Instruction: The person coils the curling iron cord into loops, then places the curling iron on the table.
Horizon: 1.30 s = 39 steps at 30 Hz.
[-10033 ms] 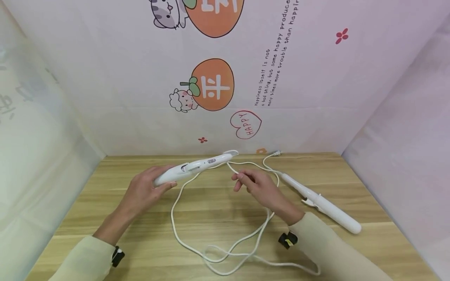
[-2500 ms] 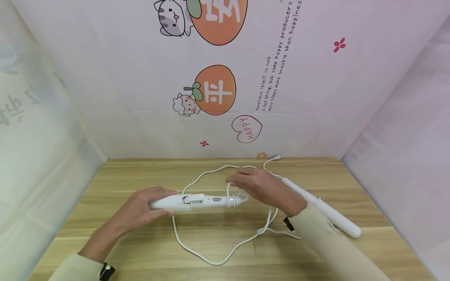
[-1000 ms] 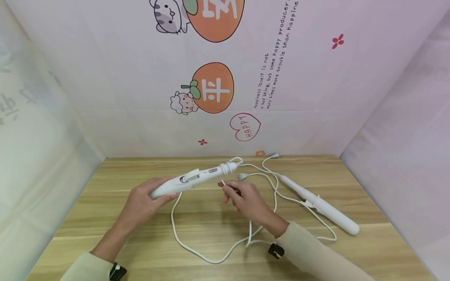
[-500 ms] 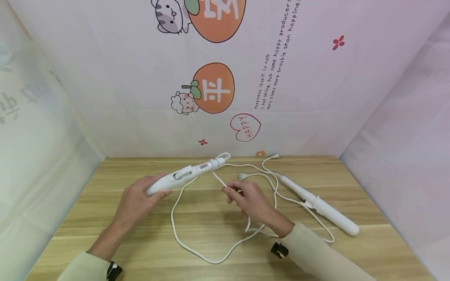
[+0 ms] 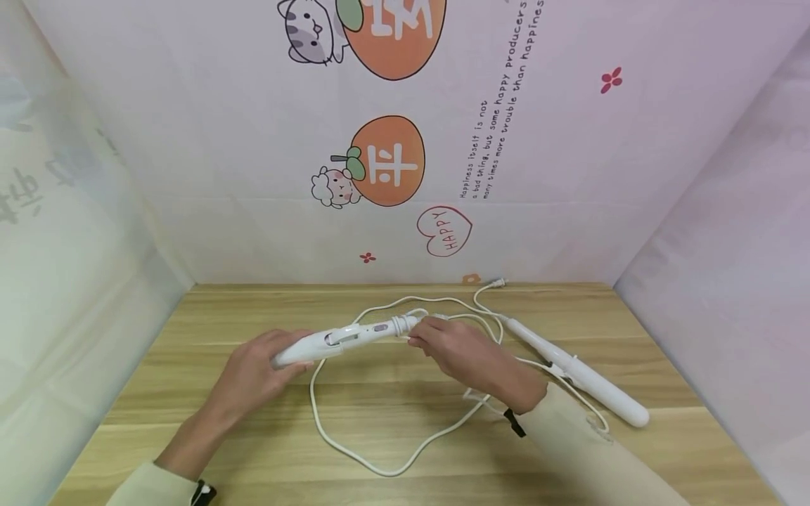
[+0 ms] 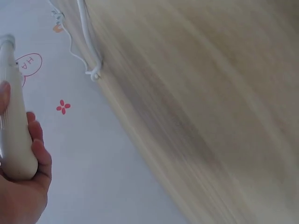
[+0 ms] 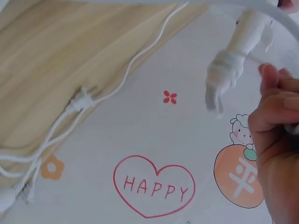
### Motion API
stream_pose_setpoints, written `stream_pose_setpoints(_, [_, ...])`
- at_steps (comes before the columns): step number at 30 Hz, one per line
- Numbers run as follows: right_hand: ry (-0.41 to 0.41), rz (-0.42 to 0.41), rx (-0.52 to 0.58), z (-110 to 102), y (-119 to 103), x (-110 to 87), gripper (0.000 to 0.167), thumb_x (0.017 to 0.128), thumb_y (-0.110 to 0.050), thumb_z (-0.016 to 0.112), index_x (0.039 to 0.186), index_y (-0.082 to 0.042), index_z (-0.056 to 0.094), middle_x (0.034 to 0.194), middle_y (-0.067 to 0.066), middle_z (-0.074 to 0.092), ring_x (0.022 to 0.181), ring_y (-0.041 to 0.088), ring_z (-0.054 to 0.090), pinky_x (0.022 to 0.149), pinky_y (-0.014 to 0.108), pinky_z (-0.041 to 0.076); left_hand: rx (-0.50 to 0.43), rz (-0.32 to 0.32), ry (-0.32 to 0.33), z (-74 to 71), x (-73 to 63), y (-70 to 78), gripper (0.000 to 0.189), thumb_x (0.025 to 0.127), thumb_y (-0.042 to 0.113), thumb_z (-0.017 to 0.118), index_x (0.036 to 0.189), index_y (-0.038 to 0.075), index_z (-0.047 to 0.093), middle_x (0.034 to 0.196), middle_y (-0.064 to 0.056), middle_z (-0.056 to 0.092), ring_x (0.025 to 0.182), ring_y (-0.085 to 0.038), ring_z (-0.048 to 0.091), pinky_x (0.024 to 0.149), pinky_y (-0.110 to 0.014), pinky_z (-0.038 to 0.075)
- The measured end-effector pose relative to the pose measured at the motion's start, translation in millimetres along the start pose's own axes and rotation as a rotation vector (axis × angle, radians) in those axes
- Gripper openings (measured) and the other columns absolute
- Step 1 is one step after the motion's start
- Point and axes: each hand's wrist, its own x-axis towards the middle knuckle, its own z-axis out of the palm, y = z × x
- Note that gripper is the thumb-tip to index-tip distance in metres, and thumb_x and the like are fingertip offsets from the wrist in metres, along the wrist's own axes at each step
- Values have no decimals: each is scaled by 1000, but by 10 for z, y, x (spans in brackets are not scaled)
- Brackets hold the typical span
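My left hand (image 5: 253,376) grips a white curling iron (image 5: 313,346) by its rounded barrel end, holding it above the table. In the left wrist view, the fingers curl round the barrel (image 6: 16,135). Several turns of white cord (image 5: 402,325) wrap the iron's narrow handle end, which points right. Beside those turns, my right hand (image 5: 465,351) pinches the cord between thumb and fingers. The wound handle end (image 7: 226,70) shows blurred in the right wrist view, left of the right hand (image 7: 280,126).
A second white curling iron (image 5: 595,386) lies at the right of the wooden table (image 5: 240,450). Its cord (image 5: 380,471) makes a wide loop in the middle. One plug (image 5: 499,283) lies near the back edge, by a white printed backdrop (image 5: 253,239).
Ten seconds ago the handle bore no turns of cord; several now circle it. Over the last half second the right hand has come up to the handle end, and the iron has tilted flatter.
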Motion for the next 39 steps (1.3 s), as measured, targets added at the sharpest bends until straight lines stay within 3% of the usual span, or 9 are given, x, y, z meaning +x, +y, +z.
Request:
stream_pose_setpoints(2, [13,-44,-38,-29,14,5,18,114,-20,60,104,-10,70,90,-3,68,67,7,60,61,25,55,0,17,-40,-15,-11,7,51,84,20,95,132,17,79,115,-5,81,94,-19,74,78,-40,59])
stream_pose_setpoints(6, [0,-87,-98,-67,22,5,11,110,-18,65,106,-10,72,95,-3,68,69,7,63,60,24,56,-13,100,-99,-41,-25,-6,52,83,23,96,132,22,79,110,2,80,87,-6,66,73,-29,53])
stream_pose_setpoints(10, [-3,-112,-114,-42,49,-19,11,98,-12,77,108,-10,74,98,-3,68,71,7,66,61,23,56,-52,182,-128,-61,-48,-38,53,82,23,95,133,21,78,112,1,81,88,-5,67,72,-28,54])
stream_pose_setpoints(13, [1,-115,-103,-10,89,-39,9,101,-17,76,108,-12,75,98,-3,70,73,7,68,63,22,58,-92,205,-146,-65,-67,-61,52,84,26,94,133,23,78,118,1,82,96,-8,71,77,-31,58])
stream_pose_setpoints(20, [-11,-85,11,35,161,-83,35,115,-36,53,100,-14,77,93,-5,71,78,5,71,71,23,60,-280,146,-231,-38,-109,-131,47,87,24,93,132,22,79,120,7,80,100,-3,69,83,-29,57])
stream_pose_setpoints(26, [39,-21,119,149,165,-153,44,118,-39,45,98,-15,76,86,-7,72,76,5,69,71,26,59,-376,69,-253,-43,-116,-97,47,90,22,90,135,20,77,126,-3,79,96,-5,67,79,-27,55])
stream_pose_setpoints(32, [55,174,413,288,67,-243,13,109,-9,66,107,-5,78,96,3,81,88,12,76,80,30,64,-377,28,-224,-59,-124,-67,47,90,21,90,135,16,77,128,-8,79,96,-5,66,77,-26,53])
stream_pose_setpoints(35, [10,332,577,322,-10,-256,20,102,5,67,116,-1,80,104,10,83,93,10,75,82,30,64,-375,8,-213,-48,-121,-65,47,90,21,90,135,17,77,127,-7,79,92,-5,65,75,-26,52])
stream_pose_setpoints(39, [-39,478,697,354,-90,-257,29,99,12,57,113,0,79,92,9,80,75,0,59,65,24,52,-369,-33,-206,-22,-98,-40,46,92,25,89,137,22,77,120,-1,80,87,-8,65,74,-27,52])
